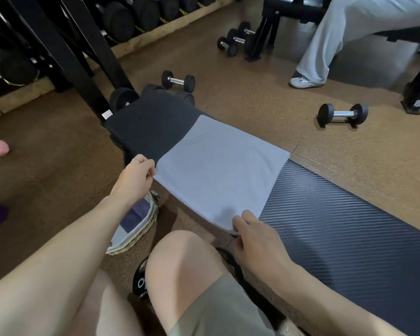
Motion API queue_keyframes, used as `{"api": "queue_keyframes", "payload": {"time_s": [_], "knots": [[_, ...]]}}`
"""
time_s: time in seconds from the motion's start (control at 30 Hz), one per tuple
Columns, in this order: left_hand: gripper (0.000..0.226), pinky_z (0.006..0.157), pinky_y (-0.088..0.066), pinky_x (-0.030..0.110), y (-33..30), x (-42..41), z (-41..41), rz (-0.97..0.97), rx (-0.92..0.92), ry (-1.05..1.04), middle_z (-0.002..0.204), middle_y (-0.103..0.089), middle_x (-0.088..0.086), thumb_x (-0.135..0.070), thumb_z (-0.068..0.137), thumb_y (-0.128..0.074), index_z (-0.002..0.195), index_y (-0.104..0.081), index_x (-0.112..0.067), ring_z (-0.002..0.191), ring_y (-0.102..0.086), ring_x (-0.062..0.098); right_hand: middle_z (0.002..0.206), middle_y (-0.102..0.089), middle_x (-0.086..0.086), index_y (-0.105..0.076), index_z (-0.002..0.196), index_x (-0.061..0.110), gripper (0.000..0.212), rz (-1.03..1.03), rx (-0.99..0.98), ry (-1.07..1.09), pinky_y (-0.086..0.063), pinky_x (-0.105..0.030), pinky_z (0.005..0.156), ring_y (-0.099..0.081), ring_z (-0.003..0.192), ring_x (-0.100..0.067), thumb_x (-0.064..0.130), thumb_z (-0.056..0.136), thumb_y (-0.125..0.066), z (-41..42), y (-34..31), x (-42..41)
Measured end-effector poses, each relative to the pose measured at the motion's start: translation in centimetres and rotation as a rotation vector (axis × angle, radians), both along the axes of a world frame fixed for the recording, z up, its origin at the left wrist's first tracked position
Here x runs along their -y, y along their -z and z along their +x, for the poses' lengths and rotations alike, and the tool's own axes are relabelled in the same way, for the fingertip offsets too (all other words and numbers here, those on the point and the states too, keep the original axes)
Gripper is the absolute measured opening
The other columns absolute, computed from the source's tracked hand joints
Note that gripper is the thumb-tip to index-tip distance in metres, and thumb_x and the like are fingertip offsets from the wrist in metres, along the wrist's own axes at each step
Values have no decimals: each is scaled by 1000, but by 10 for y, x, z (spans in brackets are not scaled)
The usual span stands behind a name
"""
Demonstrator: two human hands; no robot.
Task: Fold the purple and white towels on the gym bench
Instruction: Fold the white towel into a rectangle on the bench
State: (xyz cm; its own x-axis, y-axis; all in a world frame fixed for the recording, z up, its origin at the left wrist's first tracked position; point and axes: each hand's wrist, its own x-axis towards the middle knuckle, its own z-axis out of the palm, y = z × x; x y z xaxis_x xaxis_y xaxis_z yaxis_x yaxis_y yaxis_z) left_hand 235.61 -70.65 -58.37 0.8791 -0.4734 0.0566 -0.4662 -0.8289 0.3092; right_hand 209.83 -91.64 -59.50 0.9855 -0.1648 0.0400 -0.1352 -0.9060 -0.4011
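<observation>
A white towel (218, 170) lies flat on the black gym bench (150, 124) in the middle of the frame. The left hand (135, 177) pinches the towel's left corner. The right hand (255, 236) pinches the corner nearest the bottom of the frame. Below the left arm sits a basket (141, 226) with a purple towel (137, 213) inside. A dark mat (337, 219) lies at the right. Dumbbells (342, 115) rest on the floor.
</observation>
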Motion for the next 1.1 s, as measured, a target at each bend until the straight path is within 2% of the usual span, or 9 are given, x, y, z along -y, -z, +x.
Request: {"api": "queue_keyframes", "payload": {"time_s": [0.17, 0.27, 0.33, 0.47, 0.57, 0.73, 0.9, 1.0, 1.1], "knots": [[34, 55, -46, 29, -16, -4, -3, 217, -83, 83, 120, -43, -3, -6, 87, -63, 106, -49, -29, 79, -56, 20, 92, -51, 8, -60, 104, 23, 32, 38, -36, 28, -41, -33, 65, -55, 82, -18, 43, 85, -45, 7, -21, 10], [44, 89, -51, 39, -26, 26, -5, 110, 62, 219, 139, -47, 3, -18, 91, -62, 133, -51, -21, 113, -58, 31, 108, -62, -6, -63, 124, 14, 54, -2, 150, 96, -46, -40, 78, -58, 95, -30, 42, 89, -32, 45, -23, 33], [58, 118, -31, 43, -27, 62, -13, 136, 28, 328, 159, -36, 5, -29, 97, -56, 152, -40, -21, 145, -37, 30, 137, -54, -14, -45, 147, 11, 65, -103, 61, 113, -43, -45, 94, -53, 116, -36, 38, 92, -23, 84, -20, 49], [66, 126, 2, 49, -3, 124, -36, 320, -140, 349, 171, 8, 1, -52, 107, -23, 164, 0, -27, 157, 8, 24, 168, -13, -8, -10, 162, 16, 61, -186, -108, 108, -10, -48, 125, -12, 154, -29, 38, 106, -18, 134, 6, 71], [69, 124, 12, 53, 20, 127, -45, 350, -196, 269, 168, 24, -4, -61, 104, -13, 161, 13, -33, 154, 23, 21, 169, -8, -8, -10, 161, 18, 62, -232, -173, 175, -6, -49, 125, -5, 155, -29, 45, 105, -14, 130, 28, 106], [70, 122, 17, 54, 29, 127, -45, 315, -177, 263, 167, 28, -6, -66, 102, -12, 160, 15, -36, 153, 27, 22, 167, -10, -20, -10, 161, 13, 65, -228, -218, 462, -7, -50, 124, -5, 154, -34, 46, 105, -14, 122, 24, 150], [73, 123, 14, 53, 24, 126, -43, 351, -221, 262, 167, 26, -6, -68, 101, -15, 161, 13, -36, 154, 26, 20, 169, -9, -10, -10, 162, 16, 60, -208, -37, 164, -2, -47, 126, -3, 156, -28, 40, 107, -16, 145, 21, 83], [67, 124, 6, 52, 17, 130, -37, 323, -176, 253, 171, 11, -1, -61, 104, -17, 163, -1, -32, 156, 11, 23, 169, -7, -7, -13, 162, 17, 61, -170, -82, 200, 2, -45, 126, -1, 156, -25, 40, 105, -16, 144, 35, 76], [61, 126, 1, 45, 10, 146, -16, 235, -7, 357, 172, 0, 0, -48, 108, -19, 164, -8, -26, 157, 0, 21, 164, -27, -15, -33, 156, 10, 66, -186, 11, 218, -10, -51, 125, -21, 153, -32, 42, 101, -17, 144, 42, 76]]}}
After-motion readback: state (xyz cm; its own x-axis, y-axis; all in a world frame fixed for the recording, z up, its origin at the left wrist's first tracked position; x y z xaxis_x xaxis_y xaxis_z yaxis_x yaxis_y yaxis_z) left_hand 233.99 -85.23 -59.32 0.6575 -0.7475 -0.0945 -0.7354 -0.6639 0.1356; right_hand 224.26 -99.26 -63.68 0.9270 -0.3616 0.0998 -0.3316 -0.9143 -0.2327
